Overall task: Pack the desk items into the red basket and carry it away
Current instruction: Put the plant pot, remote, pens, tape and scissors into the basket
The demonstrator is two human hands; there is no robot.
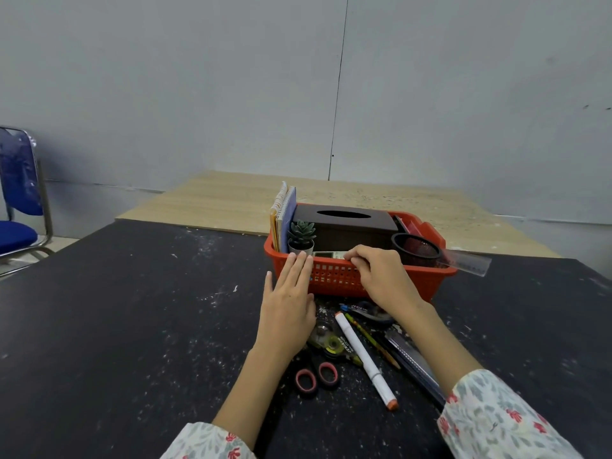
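Most stuff's in the red plastic basket [334, 276]; right hand [381, 276] pinches a grey calculator [326, 255] in, left hand [289, 299] flat against its near wall. White marker [364, 357] and pink-handled scissors [316, 376] still wait near the table's front edge.

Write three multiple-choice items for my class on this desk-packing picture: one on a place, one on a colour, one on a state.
1. Where does the small potted succulent stand?
A. in the red basket
B. on the chair
C. beside the scissors

2. What colour is the white marker's cap?
A. blue
B. orange
C. green

3. How is the left hand?
A. clenched in a fist
B. gripping the marker
C. flat, fingers straight against the basket

Key: 1 A, its pot sits inside the front left corner. 2 B, the near tip is orange. 3 C, straight fingers lie on the basket's front wall.
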